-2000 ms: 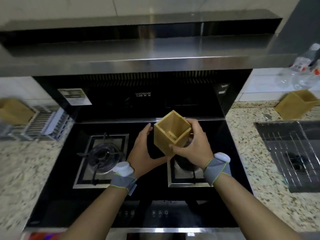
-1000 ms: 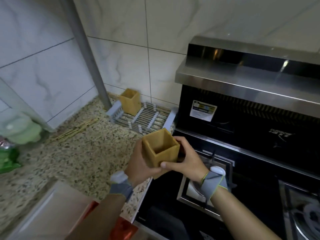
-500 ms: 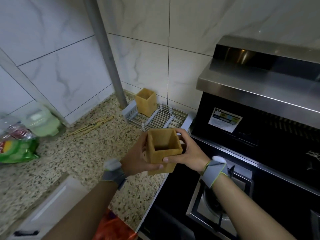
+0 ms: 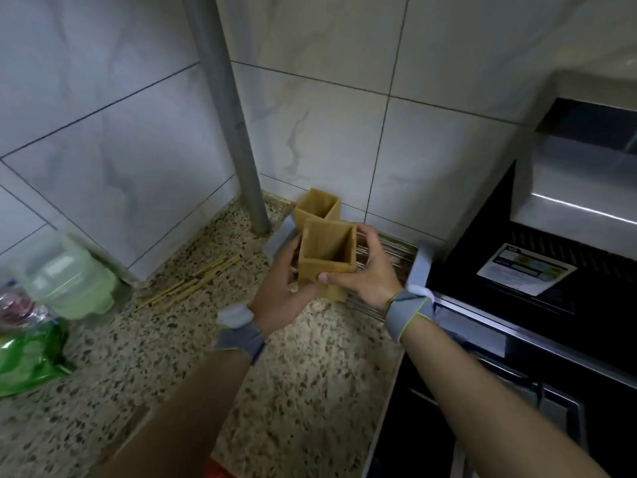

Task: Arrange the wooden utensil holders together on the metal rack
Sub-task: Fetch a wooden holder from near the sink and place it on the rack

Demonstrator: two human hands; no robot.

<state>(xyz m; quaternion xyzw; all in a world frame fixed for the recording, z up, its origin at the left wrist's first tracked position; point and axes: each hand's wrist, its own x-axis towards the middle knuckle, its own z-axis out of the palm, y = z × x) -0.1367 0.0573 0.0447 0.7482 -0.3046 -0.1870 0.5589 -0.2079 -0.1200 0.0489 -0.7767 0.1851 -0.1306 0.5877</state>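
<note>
I hold a square, open-topped wooden utensil holder [image 4: 326, 257] upright between both hands. My left hand [image 4: 281, 291] cups its left side and underside. My right hand [image 4: 368, 270] grips its right side, thumb on the front rim. It hovers over the front left part of the metal rack [image 4: 389, 251], which lies on the counter against the tiled wall. A second wooden holder [image 4: 319, 208] stands on the rack's back left corner, just behind the one I hold. Whether the two touch is unclear.
A grey metal pole [image 4: 238, 132] rises from the speckled counter [image 4: 310, 367] left of the rack. Wooden chopsticks [image 4: 193, 284] lie on the counter. A pale green container [image 4: 74, 281] and a green bag [image 4: 31, 353] sit at far left. The black stove [image 4: 517, 357] and hood are at right.
My view swung left from the stove to the counter corner. Both hands carried the holder forward until it hangs over the rack, right in front of the standing holder.
</note>
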